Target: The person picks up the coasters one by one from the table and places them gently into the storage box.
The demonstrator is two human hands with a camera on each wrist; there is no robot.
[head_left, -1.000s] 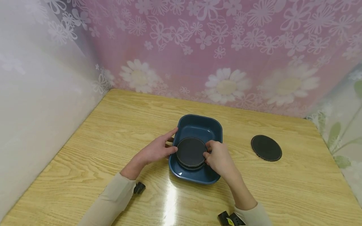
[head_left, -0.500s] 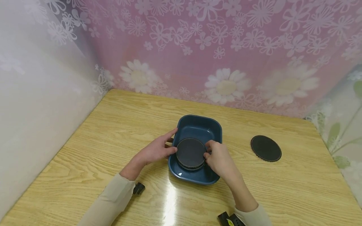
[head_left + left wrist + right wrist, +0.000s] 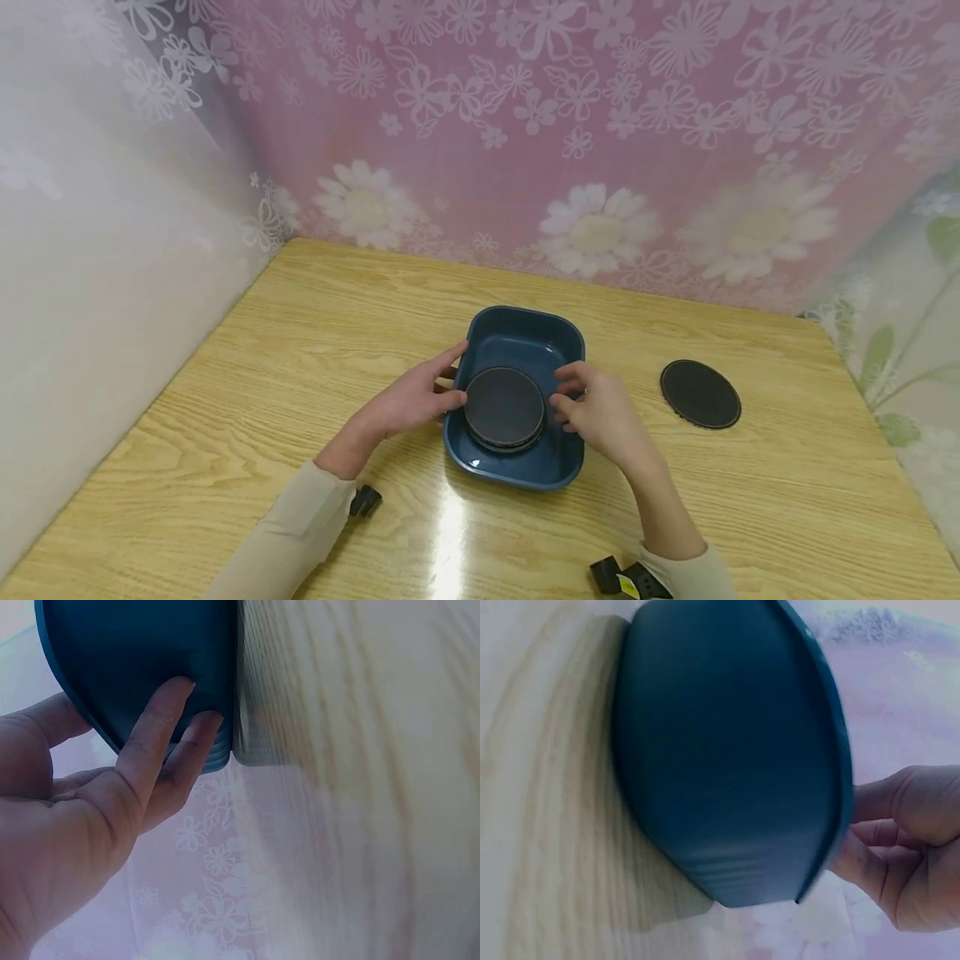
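Note:
A deep blue rectangular container (image 3: 525,348) stands on the table. In its near half lie stacked round black coasters (image 3: 504,407) with stitched edges. My left hand (image 3: 408,404) holds the container's left side. Its thumb reaches over the rim beside the stack, and in the left wrist view its fingers (image 3: 161,724) lie against the outer wall. My right hand (image 3: 606,412) hovers over the right rim with bent, loose fingers, apart from the stack. Its fingertips are hidden behind the wall in the right wrist view, and no object shows in them.
Another round black coaster (image 3: 701,394) lies flat on the wood-grain table (image 3: 360,308), right of the container. Pink flowered cloth (image 3: 480,150) hangs behind the table, and pale cloth (image 3: 112,250) borders the left. Black straps (image 3: 630,579) sit at both wrists.
My right hand has let go of the coaster stack's right edge and moved slightly right. The left hand and the stack keep their places.

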